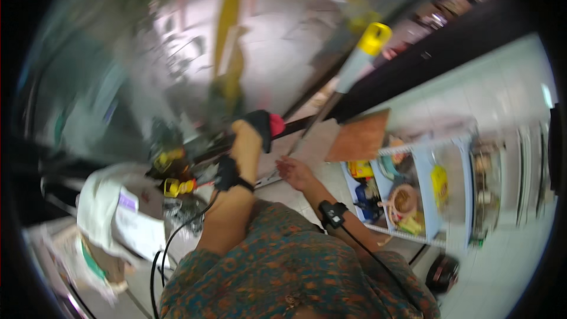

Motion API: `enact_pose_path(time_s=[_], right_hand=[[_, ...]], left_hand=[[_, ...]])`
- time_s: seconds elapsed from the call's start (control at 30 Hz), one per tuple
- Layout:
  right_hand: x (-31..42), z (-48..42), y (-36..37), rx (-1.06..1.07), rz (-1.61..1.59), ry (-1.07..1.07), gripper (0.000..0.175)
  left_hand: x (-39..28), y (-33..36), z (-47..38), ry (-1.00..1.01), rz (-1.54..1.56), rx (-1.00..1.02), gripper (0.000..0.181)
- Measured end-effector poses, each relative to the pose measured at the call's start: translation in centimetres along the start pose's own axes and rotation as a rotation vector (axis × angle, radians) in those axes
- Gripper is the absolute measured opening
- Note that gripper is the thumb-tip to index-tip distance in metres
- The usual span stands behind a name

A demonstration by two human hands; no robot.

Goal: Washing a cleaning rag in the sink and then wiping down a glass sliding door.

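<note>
My left hand [249, 130] is bent around a black and pinkish-red object [267, 127], whose kind the blur hides. Palm up and fingers apart, my right hand [296, 173] is below and to the right of it, holding nothing visible. A metal pole [320, 115] with a white and yellow handle slants from the upper right down towards my right fingertips; whether they touch cannot be told. Each wrist wears a black strap-on device with a cable.
A blue-and-white shelf unit [423, 195] with pans and packets stands at the right, beside a brown board [361, 136]. A dark frame bar [425, 55] crosses the upper right. At left are a white bag [99, 208], papers and a small yellow item [178, 187].
</note>
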State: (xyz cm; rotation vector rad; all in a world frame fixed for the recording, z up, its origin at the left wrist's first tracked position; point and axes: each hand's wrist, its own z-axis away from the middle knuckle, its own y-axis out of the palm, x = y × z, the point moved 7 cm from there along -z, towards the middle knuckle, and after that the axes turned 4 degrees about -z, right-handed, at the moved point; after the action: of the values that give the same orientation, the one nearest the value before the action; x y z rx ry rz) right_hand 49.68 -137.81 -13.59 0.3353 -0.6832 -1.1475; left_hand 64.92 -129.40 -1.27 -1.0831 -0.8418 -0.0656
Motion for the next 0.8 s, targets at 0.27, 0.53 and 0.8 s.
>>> enact_pose_path(time_s=[0.27, 0.53, 0.8], right_hand=[[-1.3, -0.2, 0.2, -0.095, 0.079, -0.08, 0.03], [-0.6, 1.8, 1.1, -0.049, 0.061, -0.037, 0.028], [0.8, 2.7, -2.8, -0.086, -0.026, -0.156, 0.023]], left_hand=[[6.7, -2.6, -0.7, -0.123, -0.208, -0.23, 0.019], [8.1, -5.6, -2.0, -0.135, 0.067, -0.241, 0.018], [8.2, -6.8, 3.4, -0.192, 0.333, -0.307, 0.017]])
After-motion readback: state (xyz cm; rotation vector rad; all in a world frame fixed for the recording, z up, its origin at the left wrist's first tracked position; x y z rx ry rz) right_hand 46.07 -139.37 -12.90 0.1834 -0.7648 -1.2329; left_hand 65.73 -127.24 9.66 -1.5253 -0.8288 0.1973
